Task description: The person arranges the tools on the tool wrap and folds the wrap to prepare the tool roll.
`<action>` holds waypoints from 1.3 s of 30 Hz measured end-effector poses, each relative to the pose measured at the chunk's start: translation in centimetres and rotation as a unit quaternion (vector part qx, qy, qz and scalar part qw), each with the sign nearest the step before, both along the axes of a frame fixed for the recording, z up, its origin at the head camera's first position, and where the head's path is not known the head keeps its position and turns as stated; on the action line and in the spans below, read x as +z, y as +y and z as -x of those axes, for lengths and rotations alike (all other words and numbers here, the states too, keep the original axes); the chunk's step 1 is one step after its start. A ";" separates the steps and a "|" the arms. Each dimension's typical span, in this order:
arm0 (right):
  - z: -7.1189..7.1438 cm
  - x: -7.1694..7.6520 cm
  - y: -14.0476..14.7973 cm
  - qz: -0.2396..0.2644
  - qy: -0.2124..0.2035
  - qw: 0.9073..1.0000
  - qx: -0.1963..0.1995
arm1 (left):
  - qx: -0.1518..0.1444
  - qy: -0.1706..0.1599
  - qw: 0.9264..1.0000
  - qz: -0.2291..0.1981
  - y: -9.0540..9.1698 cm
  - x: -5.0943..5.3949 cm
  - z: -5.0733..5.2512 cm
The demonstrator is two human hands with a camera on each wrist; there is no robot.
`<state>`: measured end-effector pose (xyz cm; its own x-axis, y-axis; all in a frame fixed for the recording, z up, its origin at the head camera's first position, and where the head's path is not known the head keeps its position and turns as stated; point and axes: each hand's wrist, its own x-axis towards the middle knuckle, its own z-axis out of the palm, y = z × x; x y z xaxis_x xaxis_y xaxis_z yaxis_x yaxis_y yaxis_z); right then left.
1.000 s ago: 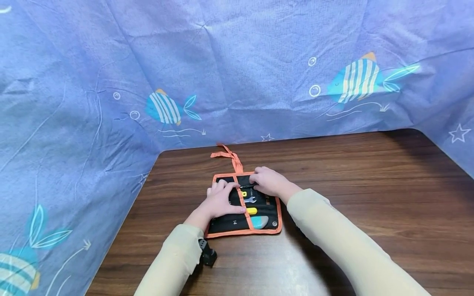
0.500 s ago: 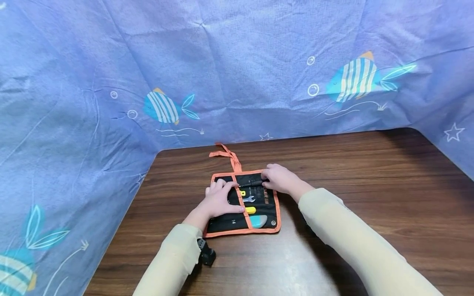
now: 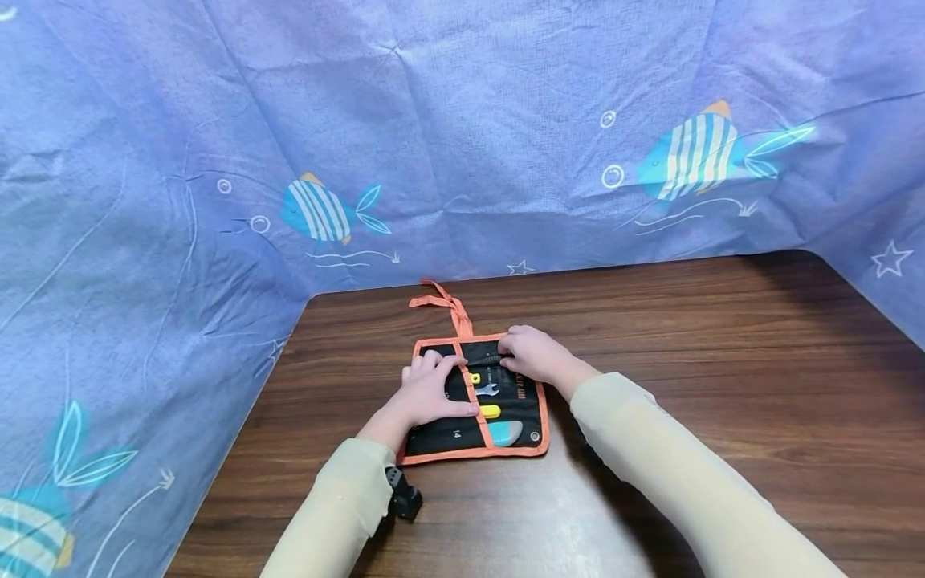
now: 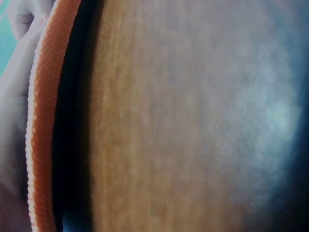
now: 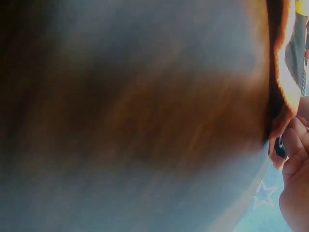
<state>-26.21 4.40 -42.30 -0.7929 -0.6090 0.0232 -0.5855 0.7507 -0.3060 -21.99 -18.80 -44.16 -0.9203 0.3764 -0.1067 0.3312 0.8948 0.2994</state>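
Note:
A black tool pouch with orange trim [image 3: 473, 455] lies unrolled on the table. The left hand [image 3: 426, 395] rests on its left part, thumb and forefinger spread along the orange middle band. At the upper right of the pouch, the right hand [image 3: 535, 355] pinches one end of a thin dark ribbed tool [image 3: 492, 360], which points at the band. Below it, a small wrench [image 3: 488, 390], a yellow handle [image 3: 491, 411] and a teal-and-grey tool [image 3: 505, 433] stick out from the band. Curled fingers [image 5: 294, 140] show at the pouch edge in the right wrist view.
Orange ties [image 3: 457, 309] extend from the pouch's far edge. A small black device [image 3: 406, 496] is at the left wrist. The wooden table [image 3: 686, 337] reaches back to a blue fish-print cloth [image 3: 470, 120].
The right hand first drew away to the right, baring more of the dark ribbed tool, then came back left towards the band. The left hand has stayed in place.

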 end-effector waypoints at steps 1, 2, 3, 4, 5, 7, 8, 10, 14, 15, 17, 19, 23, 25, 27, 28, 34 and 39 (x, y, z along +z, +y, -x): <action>0.0 0.0 -0.1 0.001 -0.001 1.000 -0.001 | 0.000 0.000 1.000 0.001 0.0 0.0 0.0; 0.0 0.0 -0.3 0.002 -0.002 1.000 0.000 | 0.001 0.001 1.000 0.001 0.0 -0.1 0.0; 0.0 -0.1 -0.4 0.004 -0.005 1.000 0.000 | 0.001 0.001 1.000 -0.001 0.0 -0.1 0.0; 0.0 -0.1 -0.6 0.007 -0.012 1.000 -0.004 | 0.002 0.002 1.000 -0.002 0.0 -0.1 0.0; -0.1 -0.1 -0.7 0.010 -0.016 1.000 -0.005 | 0.002 0.003 1.000 -0.004 -0.1 -0.1 0.0; -0.1 -0.1 -1.1 0.018 -0.027 0.999 -0.008 | 0.001 0.006 1.000 -0.007 -0.1 -0.2 0.0; -0.1 -0.1 -1.2 0.022 -0.031 0.999 -0.008 | 0.000 0.007 1.000 -0.008 0.0 -0.2 0.0; -0.2 -0.2 -1.5 0.027 -0.038 0.999 -0.011 | -0.001 0.010 1.000 -0.010 0.0 -0.3 0.0; -0.3 -0.3 -1.9 0.034 -0.044 0.998 -0.017 | -0.001 0.012 1.000 -0.010 0.1 -0.4 0.0; -0.3 -0.4 -2.0 0.035 -0.046 0.998 -0.020 | 0.000 0.012 1.000 -0.011 0.1 -0.4 0.0; -0.3 -0.5 -2.0 0.038 -0.047 0.998 -0.024 | 0.000 0.013 1.000 -0.012 0.1 -0.5 0.0; -0.2 -0.6 -2.0 0.040 -0.048 0.998 -0.028 | 0.001 0.014 1.000 -0.011 0.1 -0.5 0.0; 0.0 -0.9 -2.0 0.048 -0.045 0.998 -0.025 | 0.013 0.022 1.000 -0.004 0.2 -0.4 -0.3; 0.0 -1.0 -2.0 0.052 -0.046 0.997 -0.027 | 0.024 0.026 0.999 0.005 0.2 -0.2 -0.7; 0.0 -1.1 -1.9 0.055 -0.046 0.997 -0.031 | 0.034 0.032 0.999 0.013 0.3 -0.1 -1.0; 0.0 -1.1 -1.9 0.057 -0.046 0.997 -0.033 | 0.038 0.034 0.999 0.016 0.4 -0.1 -1.2; -0.1 -1.4 -2.0 0.065 -0.039 0.996 -0.040 | 0.043 0.037 0.998 0.011 0.4 -0.4 -1.8; -0.1 -1.4 -2.1 0.071 -0.039 0.996 -0.044 | 0.038 0.036 0.999 0.005 0.2 -0.7 -1.6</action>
<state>-26.07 2.30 -43.68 -0.8454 -0.5327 0.0398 -0.4901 0.7439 -0.4543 -20.35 -18.59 -44.84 -0.9518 0.3037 -0.0424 0.2821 0.9213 0.2676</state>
